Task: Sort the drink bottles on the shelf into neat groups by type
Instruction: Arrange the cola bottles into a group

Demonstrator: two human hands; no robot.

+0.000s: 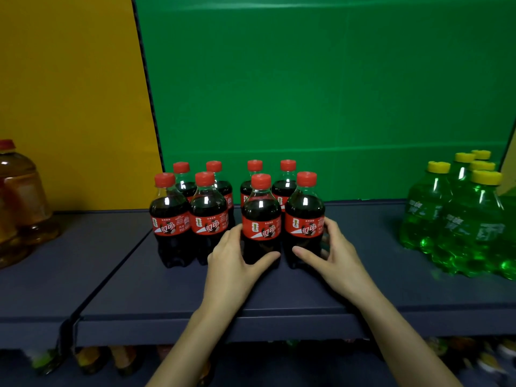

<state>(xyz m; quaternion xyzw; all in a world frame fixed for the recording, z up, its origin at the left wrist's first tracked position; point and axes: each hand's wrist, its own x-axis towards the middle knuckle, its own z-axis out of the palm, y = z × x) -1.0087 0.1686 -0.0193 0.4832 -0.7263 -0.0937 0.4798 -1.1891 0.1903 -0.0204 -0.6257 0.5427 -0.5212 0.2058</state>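
On the dark shelf [363, 275] we see eight cola bottles [208, 216] clustered at centre and green soda bottles [458, 219] well apart at right. Our left hand [233, 256] and right hand [335, 252] cup the two front-right colas low down, fingers curled partway around. Full, rigid, probably slick; we judge mid-body the safest hold.

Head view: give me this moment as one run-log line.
left hand: on front cola bottle | right hand: on neighbouring cola bottle | cola bottles: eight, upright | green bottles: grouped at right | shelf
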